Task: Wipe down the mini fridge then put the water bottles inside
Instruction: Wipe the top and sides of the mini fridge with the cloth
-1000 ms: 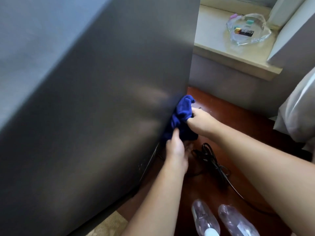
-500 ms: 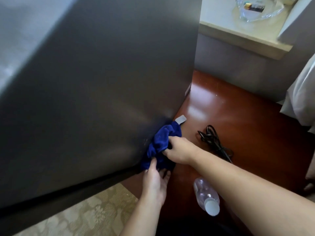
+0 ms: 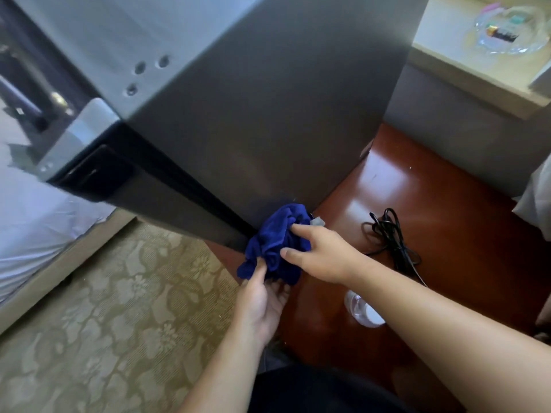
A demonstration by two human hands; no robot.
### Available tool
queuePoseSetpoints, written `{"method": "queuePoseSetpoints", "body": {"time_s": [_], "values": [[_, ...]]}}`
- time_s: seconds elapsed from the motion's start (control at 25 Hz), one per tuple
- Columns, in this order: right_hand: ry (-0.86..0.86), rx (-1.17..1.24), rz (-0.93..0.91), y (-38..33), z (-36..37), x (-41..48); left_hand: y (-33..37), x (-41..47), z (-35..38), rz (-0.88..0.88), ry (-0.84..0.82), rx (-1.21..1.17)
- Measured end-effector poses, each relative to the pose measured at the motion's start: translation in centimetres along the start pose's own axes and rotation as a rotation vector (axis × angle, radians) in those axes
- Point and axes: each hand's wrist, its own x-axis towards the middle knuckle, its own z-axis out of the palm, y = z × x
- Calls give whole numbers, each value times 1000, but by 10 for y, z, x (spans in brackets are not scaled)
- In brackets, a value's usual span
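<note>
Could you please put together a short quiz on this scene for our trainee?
1. Where on the mini fridge is the blue cloth pressed? A) its top; B) the bottom of its side panel; C) its door handle.
2. True or false: the left hand and the right hand both hold the cloth.
3. Fill in: the water bottle rests on the wooden surface, partly hidden by the right ____.
Key: 1 B; 2 true; 3 forearm.
</note>
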Motion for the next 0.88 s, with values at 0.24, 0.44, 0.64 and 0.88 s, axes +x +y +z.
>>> {"method": "queuePoseSetpoints", "body": {"time_s": [0.24, 0.44, 0.64, 0.88], "values": [[321, 123, -134, -13, -26, -14, 19, -20, 49, 74, -157, -21], [392, 112, -39, 4, -47, 7, 12, 6, 95, 34, -111, 66], [300, 34, 96, 42, -51, 41, -9, 56, 115, -42, -27, 97], [232, -40, 246, 84, -66, 78, -27, 104, 145, -119, 34, 202]]}}
